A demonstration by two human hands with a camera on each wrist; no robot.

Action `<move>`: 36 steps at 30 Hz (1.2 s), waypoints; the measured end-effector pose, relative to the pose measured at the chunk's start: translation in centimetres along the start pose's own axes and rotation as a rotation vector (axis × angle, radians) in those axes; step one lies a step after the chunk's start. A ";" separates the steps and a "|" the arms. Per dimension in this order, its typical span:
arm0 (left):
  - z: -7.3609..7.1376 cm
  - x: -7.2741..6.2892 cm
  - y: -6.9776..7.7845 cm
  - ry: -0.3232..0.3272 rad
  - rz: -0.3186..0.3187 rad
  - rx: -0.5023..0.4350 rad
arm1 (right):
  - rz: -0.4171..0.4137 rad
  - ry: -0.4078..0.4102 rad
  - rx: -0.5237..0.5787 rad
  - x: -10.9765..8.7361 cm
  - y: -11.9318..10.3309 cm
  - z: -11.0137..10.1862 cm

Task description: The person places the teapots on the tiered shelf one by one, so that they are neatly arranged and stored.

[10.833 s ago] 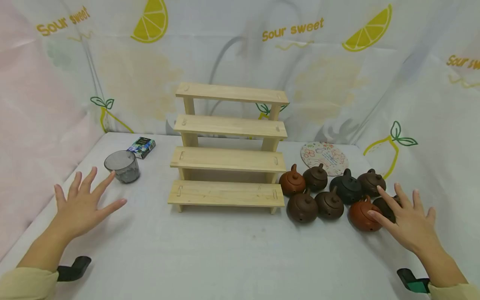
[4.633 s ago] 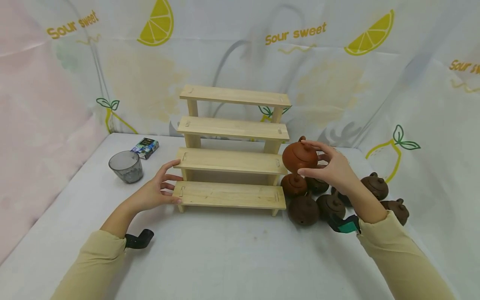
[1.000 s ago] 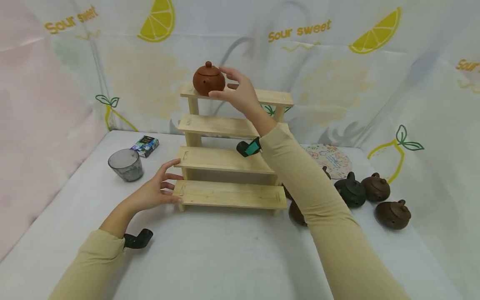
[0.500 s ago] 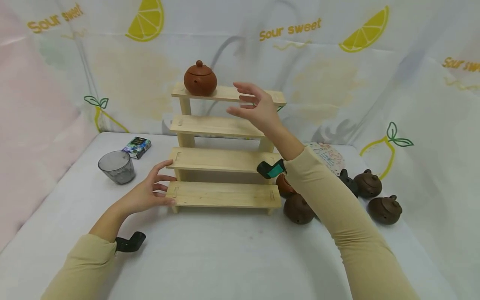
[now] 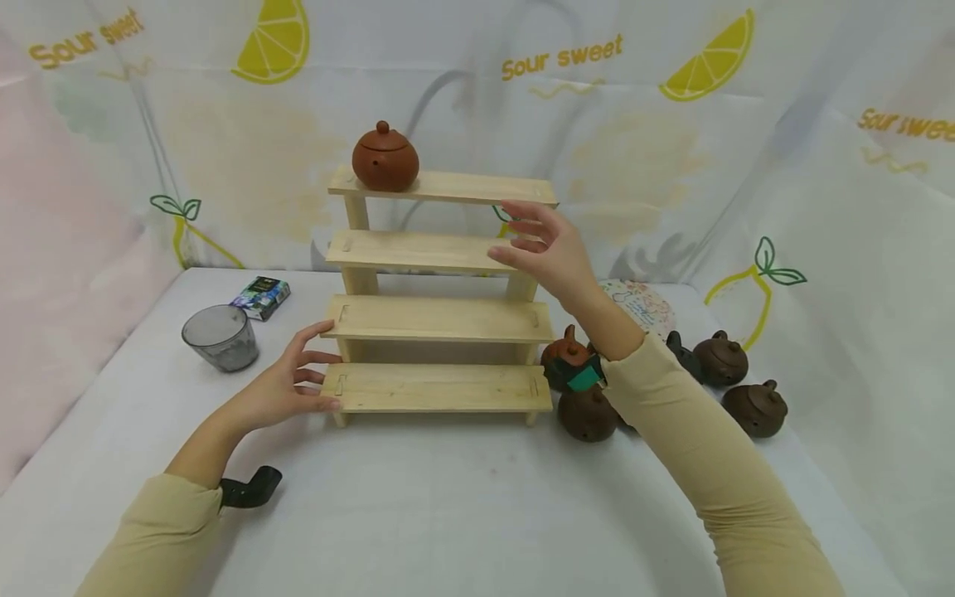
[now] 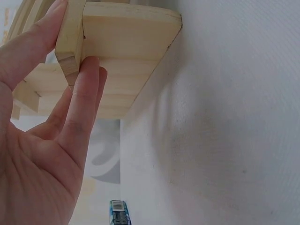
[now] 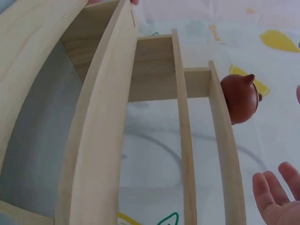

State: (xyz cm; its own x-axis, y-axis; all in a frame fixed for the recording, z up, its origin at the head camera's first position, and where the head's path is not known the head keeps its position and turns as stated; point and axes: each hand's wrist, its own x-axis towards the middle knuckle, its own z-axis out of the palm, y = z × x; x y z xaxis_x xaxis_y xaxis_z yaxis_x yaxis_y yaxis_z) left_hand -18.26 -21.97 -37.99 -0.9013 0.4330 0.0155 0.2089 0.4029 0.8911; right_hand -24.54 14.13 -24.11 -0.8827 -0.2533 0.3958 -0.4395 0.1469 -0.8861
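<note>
A four-step wooden display stand point(image 5: 436, 319) stands at the middle of the table. At its left end, my left hand point(image 5: 279, 390) grips the lower boards; the left wrist view shows thumb and fingers about a board point(image 6: 70, 42). One reddish-brown teapot point(image 5: 385, 159) sits upright on the top step, near the left end. My right hand point(image 5: 548, 249) is held in the air before the right part of the upper steps, fingers loosely bent, holding nothing. In the right wrist view, its fingertips point(image 7: 265, 192) are apart from the teapot point(image 7: 240, 98).
Right of the stand are an orange-brown teapot point(image 5: 567, 352), dark brown teapots point(image 5: 587, 414) point(image 5: 755, 409) and others, partly hidden by my right arm. A floral round mat point(image 5: 642, 307) lies behind. At left stand a grey glass cup point(image 5: 220, 337) and a small box point(image 5: 261, 297).
The reddish-brown teapot went from the right-hand group to the top step, and my right hand let go of it. Since then that hand has moved right and down. My left hand stays on the stand.
</note>
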 end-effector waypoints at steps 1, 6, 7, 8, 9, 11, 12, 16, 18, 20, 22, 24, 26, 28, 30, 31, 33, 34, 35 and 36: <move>0.0 0.0 0.0 0.001 0.001 0.002 | -0.009 0.004 0.002 -0.3 0.1 -0.2; 0.0 -0.2 0.0 0.005 -0.005 0.002 | -0.036 0.030 0.006 -1.9 0.9 -1.0; 0.1 -0.2 0.0 0.005 -0.006 0.001 | -0.037 0.037 0.009 -2.2 1.1 -1.2; 0.1 -0.2 -0.1 0.003 -0.007 -0.001 | -0.035 0.044 0.007 -2.6 1.2 -1.4; 0.1 -0.2 -0.1 0.002 -0.006 -0.005 | -0.033 0.052 0.007 -3.0 1.3 -1.6; 0.1 -0.2 -0.1 0.003 -0.004 -0.007 | -0.036 0.061 0.015 -3.7 1.6 -2.0; 0.2 -0.2 -0.1 0.004 0.000 -0.009 | -0.034 0.064 0.017 -4.1 1.7 -2.1; 0.2 -0.3 -0.2 0.006 0.009 -0.009 | -0.026 0.066 0.023 -5.6 2.1 -2.7; 0.2 -0.3 -0.2 0.007 0.007 -0.009 | -0.023 0.066 0.011 -6.2 2.4 -3.0; 0.2 -0.3 -0.2 0.009 0.000 -0.007 | -0.025 0.069 0.002 -6.9 2.7 -3.4; 0.2 -0.3 -0.2 0.011 0.003 -0.007 | -0.013 0.076 -0.022 -7.5 2.8 -3.8; 0.2 -0.3 -0.3 0.012 0.008 -0.008 | 0.001 0.081 -0.042 -8.2 2.9 -4.2; 0.2 -0.3 -0.3 0.010 0.016 -0.009 | 0.019 0.093 -0.051 -8.8 3.0 -4.6; 0.2 -0.2 -0.3 0.010 0.014 -0.010 | 0.030 0.101 -0.056 -9.5 3.1 -5.0; 0.2 -0.1 -0.3 0.007 0.009 -0.012 | 0.037 0.109 -0.061 -10.1 3.3 -5.5; 0.2 -0.1 -0.3 0.006 0.006 -0.011 | 0.043 0.112 -0.068 -10.4 3.4 -5.7; 0.1 0.0 -0.2 0.004 0.006 -0.013 | 0.052 0.116 -0.084 -11.0 3.7 -6.1; 0.1 0.0 -0.2 0.002 0.008 -0.014 | 0.053 0.121 -0.093 -11.3 3.8 -6.3; 0.1 0.0 -0.2 0.000 0.008 -0.014 | 0.055 0.125 -0.098 -11.5 3.9 -6.4; 0.1 0.0 -0.1 -0.001 0.011 -0.013 | 0.053 0.129 -0.102 -11.8 4.1 -6.6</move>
State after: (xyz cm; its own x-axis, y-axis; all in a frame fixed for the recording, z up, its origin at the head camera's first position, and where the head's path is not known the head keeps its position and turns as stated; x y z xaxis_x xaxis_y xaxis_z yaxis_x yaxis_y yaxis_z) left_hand -18.24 -21.95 -38.15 -0.8987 0.4379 0.0245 0.2135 0.3879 0.8966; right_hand -17.03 24.03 -30.79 -0.9162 -0.1183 0.3829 -0.4007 0.2550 -0.8800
